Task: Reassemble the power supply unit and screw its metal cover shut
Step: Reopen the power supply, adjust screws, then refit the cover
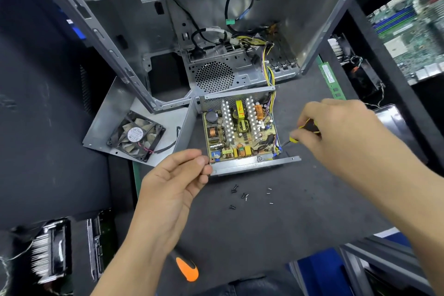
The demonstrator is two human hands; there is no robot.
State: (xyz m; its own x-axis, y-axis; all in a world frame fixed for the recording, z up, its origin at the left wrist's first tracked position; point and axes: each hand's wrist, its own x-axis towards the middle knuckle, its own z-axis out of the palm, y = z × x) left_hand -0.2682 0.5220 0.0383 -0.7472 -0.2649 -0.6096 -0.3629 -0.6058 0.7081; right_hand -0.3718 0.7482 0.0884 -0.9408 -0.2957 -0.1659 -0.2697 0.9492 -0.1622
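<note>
PSU base (pixel 240 132) sits mid-mat, board exposed, cover (pixel 125 118) with fan lying off to its left. Left hand (pixel 175 180) pinches the near-left corner. Right hand (pixel 336 130) grips a screwdriver (pixel 301 133), shaft angled down-left, tip at the near-right corner of the board. Loose screws (pixel 242 194) lie just near of the base, between both hands, roughly equidistant.

Computer repair workshop, by every sign: gutted grey steel computer case (pixel 240 31) on a dark-matted counter (pixel 312 199), loose black screws (pixel 234 188), green bare motherboard (pixel 413 31), finned heatsink cooler (pixel 51 251), green memory stick (pixel 330 77), orange-handled screwdriver (pixel 186 268).
</note>
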